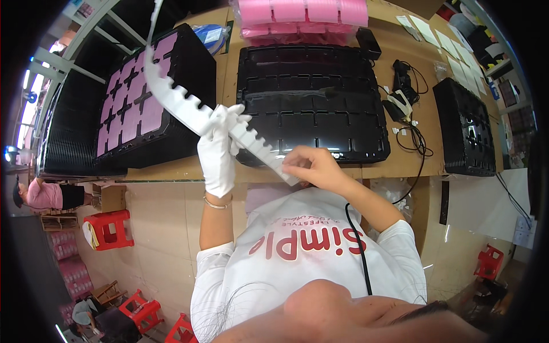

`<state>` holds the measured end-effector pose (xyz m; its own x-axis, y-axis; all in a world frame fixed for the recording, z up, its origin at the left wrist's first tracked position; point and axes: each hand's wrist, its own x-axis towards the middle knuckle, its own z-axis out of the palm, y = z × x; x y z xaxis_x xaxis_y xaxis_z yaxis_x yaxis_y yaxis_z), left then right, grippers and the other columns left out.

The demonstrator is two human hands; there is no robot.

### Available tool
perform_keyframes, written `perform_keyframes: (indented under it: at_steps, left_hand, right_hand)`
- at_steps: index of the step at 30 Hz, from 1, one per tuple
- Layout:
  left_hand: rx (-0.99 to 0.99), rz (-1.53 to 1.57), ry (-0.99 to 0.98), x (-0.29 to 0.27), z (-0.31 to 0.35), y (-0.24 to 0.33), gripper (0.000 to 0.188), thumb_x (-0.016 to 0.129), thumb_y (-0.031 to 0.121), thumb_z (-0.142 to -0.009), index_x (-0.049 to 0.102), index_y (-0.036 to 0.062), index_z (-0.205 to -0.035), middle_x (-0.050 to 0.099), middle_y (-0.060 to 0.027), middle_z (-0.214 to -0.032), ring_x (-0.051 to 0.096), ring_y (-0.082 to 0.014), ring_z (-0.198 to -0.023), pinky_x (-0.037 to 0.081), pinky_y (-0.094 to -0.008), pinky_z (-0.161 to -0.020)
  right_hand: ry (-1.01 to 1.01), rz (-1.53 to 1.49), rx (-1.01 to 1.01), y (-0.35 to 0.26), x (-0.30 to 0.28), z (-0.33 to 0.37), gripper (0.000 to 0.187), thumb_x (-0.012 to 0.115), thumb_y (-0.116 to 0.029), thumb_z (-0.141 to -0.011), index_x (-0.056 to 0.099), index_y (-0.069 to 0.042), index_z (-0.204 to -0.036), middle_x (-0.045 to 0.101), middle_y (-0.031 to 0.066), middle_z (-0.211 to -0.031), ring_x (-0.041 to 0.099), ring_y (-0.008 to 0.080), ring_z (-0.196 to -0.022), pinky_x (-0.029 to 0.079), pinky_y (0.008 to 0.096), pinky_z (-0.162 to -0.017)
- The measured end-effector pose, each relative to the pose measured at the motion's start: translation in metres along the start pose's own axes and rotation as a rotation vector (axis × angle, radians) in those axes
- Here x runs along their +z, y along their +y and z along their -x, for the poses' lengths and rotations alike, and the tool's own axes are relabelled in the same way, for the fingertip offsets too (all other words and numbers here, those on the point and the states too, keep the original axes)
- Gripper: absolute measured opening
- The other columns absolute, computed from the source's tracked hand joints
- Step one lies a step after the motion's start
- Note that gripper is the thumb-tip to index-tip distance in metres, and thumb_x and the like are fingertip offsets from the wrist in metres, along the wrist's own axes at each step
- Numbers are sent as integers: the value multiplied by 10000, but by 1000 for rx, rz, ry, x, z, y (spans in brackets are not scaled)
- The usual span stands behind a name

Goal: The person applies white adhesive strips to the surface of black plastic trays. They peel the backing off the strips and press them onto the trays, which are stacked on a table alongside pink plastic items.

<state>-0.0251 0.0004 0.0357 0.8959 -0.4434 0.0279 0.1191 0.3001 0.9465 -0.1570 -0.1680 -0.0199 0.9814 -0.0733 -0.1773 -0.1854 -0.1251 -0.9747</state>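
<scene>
A long white notched strip (174, 103), maybe foam, runs slantwise in front of me and bends upward at its far left end. My left hand (217, 154), in a white glove, is closed around its middle. At its near end my bare right hand (313, 166) pinches the strip between thumb and fingers. Behind both hands lies a shiny black plastic tray (311, 100) with moulded compartments, on the cardboard-topped table (366, 171). Part of the tray's near left corner is hidden by the strip and my glove.
Left stands a tall stack of black trays (191, 74) topped with pink pieces (134, 91). Wrapped pink bundles (303, 14) lie at the back. To the right are a dark corded tool (400, 106), loose cables (420, 143) and another black tray stack (466, 126). Red stools (111, 228) stand on the floor.
</scene>
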Motion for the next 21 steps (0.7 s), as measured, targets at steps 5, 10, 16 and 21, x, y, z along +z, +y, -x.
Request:
perform_keyframes:
  at_steps: [5,10,16,21]
  left_hand:
    - [-219,-472,-259,0,13,-33,302,716,175,-898,676,-16,-1129,697,-30,-961,583,-37,-717,444,-173,-617]
    - [-87,-280,133,3,0,-21,200,653,194,-949,682,19,-1042,709,-40,-910,559,-19,-613,378,-157,-504]
    - [-281,-40,-166,-16,-4,-18,282,669,167,-928,649,-26,-1132,694,-65,-984,598,-59,-699,459,-183,-627]
    - [-321,-365,-51,1,7,-21,246,746,216,-878,739,-5,-985,714,-50,-842,549,-33,-603,403,-183,-545]
  right_hand:
    - [122,-125,14,-6,-4,-14,216,753,-135,-834,676,-16,-998,705,42,-869,595,45,-767,471,215,-706]
    - [95,-2,-74,-4,0,2,222,753,-144,-834,684,-33,-1014,695,38,-844,581,32,-682,472,213,-578]
    - [54,-19,-2,-11,0,0,248,750,-186,-835,677,-30,-1014,710,38,-860,617,94,-710,492,257,-648]
    - [110,-10,36,-13,6,-4,188,737,-171,-850,680,-28,-956,707,22,-847,587,61,-654,482,249,-608]
